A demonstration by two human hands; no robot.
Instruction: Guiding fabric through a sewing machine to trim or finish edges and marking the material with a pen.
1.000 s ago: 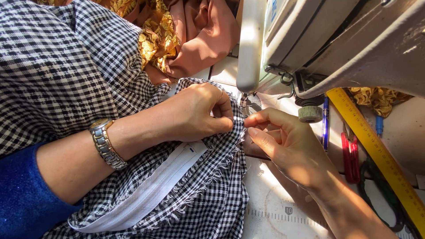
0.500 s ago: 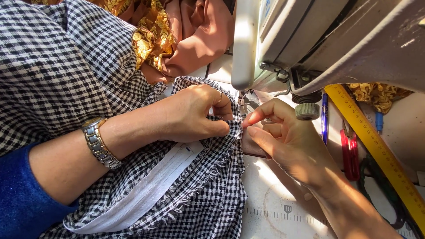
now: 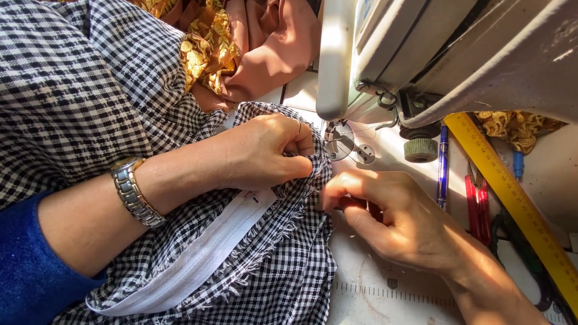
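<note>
A black-and-white checked fabric [image 3: 90, 90] with a white strip [image 3: 205, 253] along its frayed edge lies over the table in front of a grey sewing machine [image 3: 421, 54]. My left hand [image 3: 265, 150], with a metal watch on its wrist, pinches the fabric's folded edge just left of the presser foot [image 3: 337, 141]. My right hand [image 3: 391, 216] rests on the table right of the fabric, its thumb and forefinger pinched at the fabric's edge; a thin dark thing shows below the fingers, and I cannot tell what it is.
Orange embroidered cloth [image 3: 241, 42] is heaped behind the checked fabric. Right of the machine lie a yellow ruler [image 3: 512, 198], a blue pen [image 3: 443, 168], a red tool [image 3: 475, 207] and dark scissors handles [image 3: 530, 265]. A measuring scale is printed on the table [image 3: 391, 289].
My right hand has slid down and back from the presser foot along the fabric's edge. My left hand keeps its pinch near the needle.
</note>
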